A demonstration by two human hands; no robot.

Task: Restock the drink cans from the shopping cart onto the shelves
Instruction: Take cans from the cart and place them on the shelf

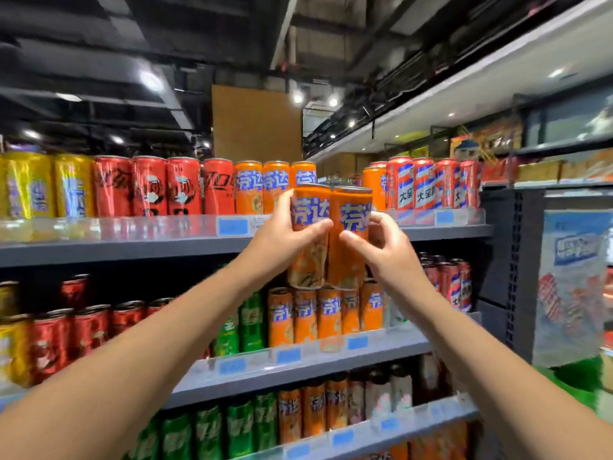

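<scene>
Holding two orange cans up at the centre of the frame, the person looks to be midway through a placing step; the left hand (282, 234) wraps its fingers and thumb round the left orange can (310, 227), and the right hand (381, 250) pinches the right orange can (351, 234) with curled fingers; both cans stand upright, side by side and just touching, raised in front of the top shelf (132, 250). Behind them, between the orange row (262, 187) at upper centre and the next orange can (373, 187) to the right, there seems to be a gap, likely where these two belong, though blur makes its depth hard to judge. Much of the stock is already up: the yellow cans (43, 187) and red cans (149, 187) at upper left look full, as does the red-and-blue striped row (431, 184) at upper right; the middle shelf (298, 363) carries more orange cans; the shopping cart is out of view, so what remains is unknown. The held cans are tall and slim, orange with blue lettering and silver rims, undented as far as shows.
</scene>
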